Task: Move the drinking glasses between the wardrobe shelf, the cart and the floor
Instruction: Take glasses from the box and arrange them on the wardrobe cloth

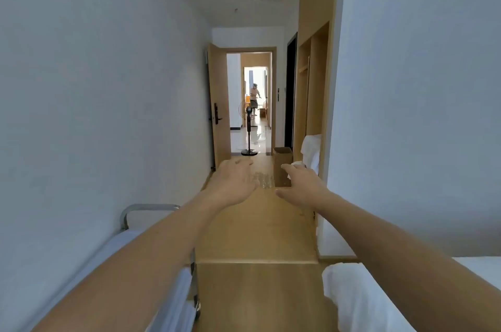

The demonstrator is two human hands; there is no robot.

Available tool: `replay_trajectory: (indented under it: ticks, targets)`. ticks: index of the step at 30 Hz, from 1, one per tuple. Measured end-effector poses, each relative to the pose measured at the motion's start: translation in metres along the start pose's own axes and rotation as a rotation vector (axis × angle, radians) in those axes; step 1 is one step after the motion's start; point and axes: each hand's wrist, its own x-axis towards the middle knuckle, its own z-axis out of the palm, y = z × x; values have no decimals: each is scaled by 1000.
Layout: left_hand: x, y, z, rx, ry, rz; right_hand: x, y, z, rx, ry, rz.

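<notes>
Glasses [261, 179]: cluster on floor [257, 228], ahead between both hands. Left hand [233, 185] nearer, overlapping cluster; right hand [303, 185] beside. Fingers apart, holding nothing.

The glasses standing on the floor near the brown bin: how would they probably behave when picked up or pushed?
The glasses look clear and thin, so probably fragile and light. They stand close together on the smooth wood floor, so a push would likely slide them and make them knock each other. Clear, smooth walls may be slippery.
</notes>
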Motion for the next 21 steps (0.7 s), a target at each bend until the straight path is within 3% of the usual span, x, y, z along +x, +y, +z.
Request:
replay_trajectory:
  ticks: [10,21]
  targets:
    - [100,25,62,25,-52,-55,76,90,-2,5,-53,25]
    - [192,-4,95,82,-93,-42,157,131,29,54,-45,62]
